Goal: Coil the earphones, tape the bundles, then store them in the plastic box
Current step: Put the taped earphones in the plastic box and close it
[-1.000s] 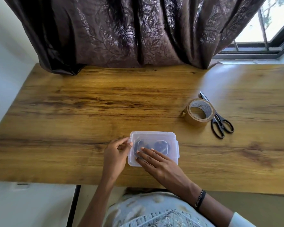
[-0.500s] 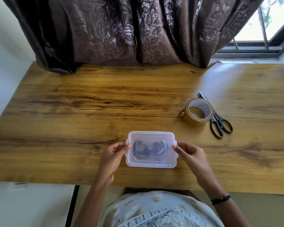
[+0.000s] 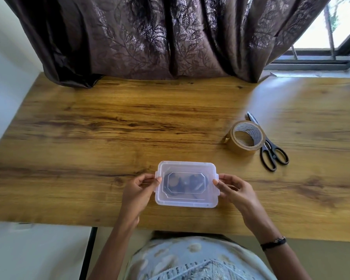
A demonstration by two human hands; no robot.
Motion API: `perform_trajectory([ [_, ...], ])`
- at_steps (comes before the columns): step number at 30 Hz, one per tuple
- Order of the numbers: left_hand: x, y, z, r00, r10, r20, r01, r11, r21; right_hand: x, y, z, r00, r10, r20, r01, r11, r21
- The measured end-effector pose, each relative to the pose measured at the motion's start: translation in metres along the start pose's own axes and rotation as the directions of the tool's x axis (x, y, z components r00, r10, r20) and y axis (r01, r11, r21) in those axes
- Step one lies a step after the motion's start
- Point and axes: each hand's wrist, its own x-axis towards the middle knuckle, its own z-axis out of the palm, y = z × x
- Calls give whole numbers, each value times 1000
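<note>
A clear plastic box (image 3: 187,200) with its lid on lies near the front edge of the wooden table (image 3: 109,138). Dark coiled earphones (image 3: 185,183) show dimly through the lid. My left hand (image 3: 138,189) pinches the clip at the box's left end. At the right end, my right hand (image 3: 234,188) pinches the other clip with thumb and fingers.
A roll of brown tape (image 3: 246,138) stands on the table to the right, with black scissors (image 3: 271,153) lying just behind and beside it. A dark patterned curtain (image 3: 160,37) hangs along the table's far edge. A window (image 3: 331,27) is at the top right.
My right hand has left the top of the lid and moved to the box's right end, where it now pinches the clip. The left hand stays at the left clip.
</note>
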Motion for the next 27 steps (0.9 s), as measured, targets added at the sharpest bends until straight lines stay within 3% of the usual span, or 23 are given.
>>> perform_trajectory([
  [3, -7, -7, 8, 975, 215, -49, -202, 961, 190, 1, 3, -5, 999, 2, 43, -3, 1000, 13],
  [5, -13, -4, 16, 914, 406, -9, -383, 868, 316, 1, 6, -7, 998, 8, 68, -11, 999, 48],
  [8, -18, 2, 37, 752, 598, 279, -636, 544, 548, 0, 7, -12, 987, -20, 157, 10, 998, 63],
  [10, -19, 3, 51, 676, 582, 452, -714, 368, 595, 1, 5, -12, 972, -61, 227, 60, 998, 10],
  [11, -19, 3, 56, 669, 547, 503, -726, 336, 600, 2, 3, -11, 967, -69, 246, 77, 997, -22],
  [19, -7, -7, 64, 708, 427, 563, -696, 286, 659, 14, -1, -11, 964, -97, 247, 144, 973, -181],
  [23, -6, -7, 64, 705, 430, 563, -700, 296, 650, 12, -5, -15, 984, -17, 177, 19, 1000, -10],
  [27, -5, -8, 65, 708, 427, 562, -697, 294, 654, 3, -9, -18, 984, -34, 176, 18, 996, 91],
])
